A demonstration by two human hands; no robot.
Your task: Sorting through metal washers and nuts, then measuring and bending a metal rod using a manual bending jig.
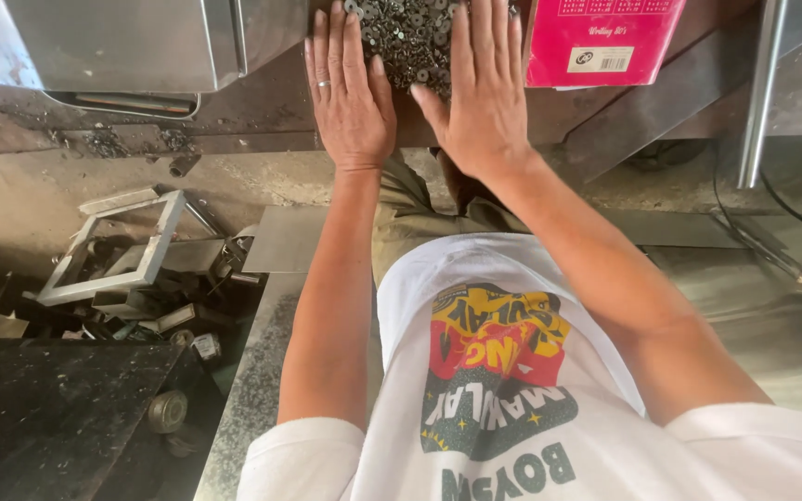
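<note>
My left hand (pixel 347 91) lies flat, palm down, on a rusty metal workbench (pixel 262 111), fingers together and a ring on one finger. My right hand (pixel 483 88) lies flat beside it, fingers extended. Between and under the fingertips of both hands spreads a pile of small dark metal washers (pixel 408 37). Both hands rest against the edges of the pile; neither grips anything. My white printed shirt fills the lower part of the head view.
A pink notebook (pixel 601 39) lies on the bench right of the pile. A grey metal box (pixel 132 42) stands at the upper left. Scrap metal and a rectangular frame (pixel 113 250) lie on the floor at left. A steel bar (pixel 759 93) leans at right.
</note>
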